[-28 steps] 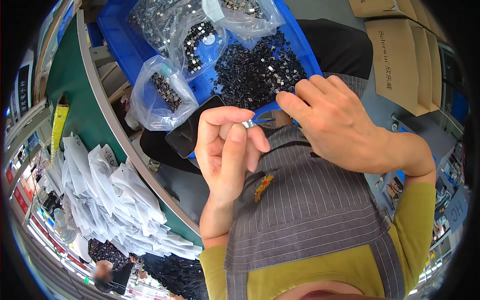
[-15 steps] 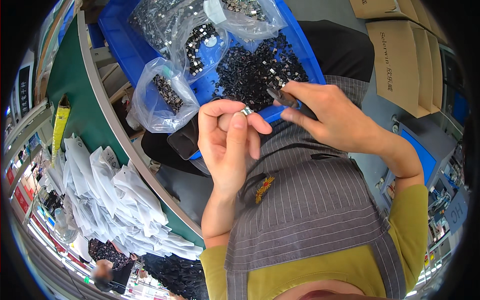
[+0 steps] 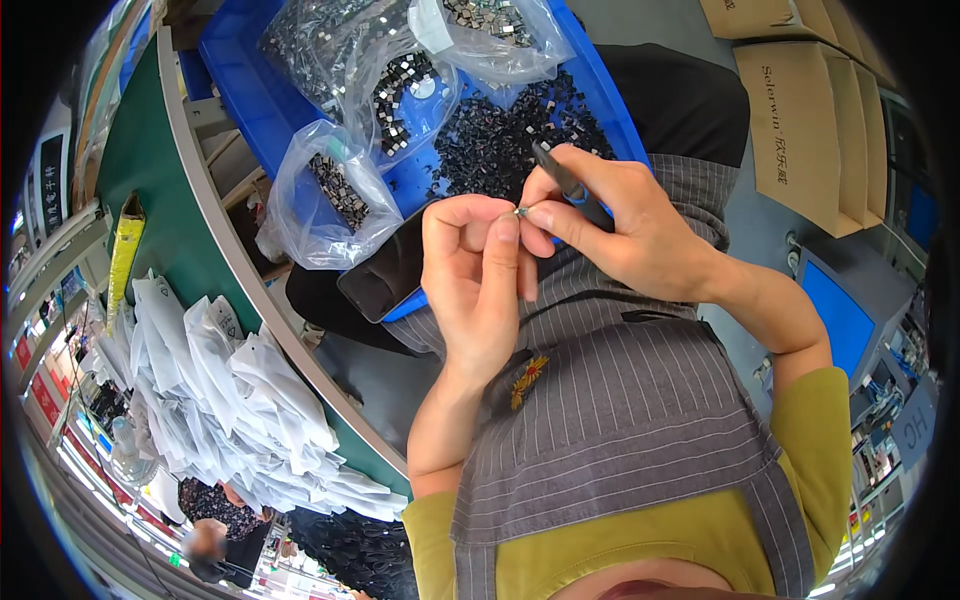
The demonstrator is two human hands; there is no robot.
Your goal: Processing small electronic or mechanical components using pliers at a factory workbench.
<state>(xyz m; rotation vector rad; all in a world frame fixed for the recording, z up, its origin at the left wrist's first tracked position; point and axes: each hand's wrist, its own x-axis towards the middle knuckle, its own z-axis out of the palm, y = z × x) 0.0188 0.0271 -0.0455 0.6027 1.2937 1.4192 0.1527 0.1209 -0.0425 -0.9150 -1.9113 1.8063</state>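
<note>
My left hand [image 3: 472,280] is closed, with thumb and forefinger pinching a tiny silvery metal piece [image 3: 520,212]. My right hand [image 3: 640,220] is wrapped round dark pliers [image 3: 565,180] with some blue at the handle, their tip pointing up and away over the bin. The thumb and fingertips of that same hand meet the metal piece from the right, so both hands touch it. Just beyond the hands, a blue plastic bin [image 3: 622,110] rests by my lap. In it lie a heap of small black pieces [image 3: 485,145] and clear bags [image 3: 330,240] of small metallic pieces.
A dark flat phone-like thing [image 3: 385,275] sits at the bin's near left corner. On the left, a green table [image 3: 150,165] carries a pile of white packets [image 3: 230,390] and a yellow strip-like thing [image 3: 124,245]. Cardboard boxes [image 3: 800,130] stand at the right.
The right hand has moved left and turned the pliers' tip upward. Its fingertips have come onto the metal piece. The left hand has shifted slightly right, still pinching it.
</note>
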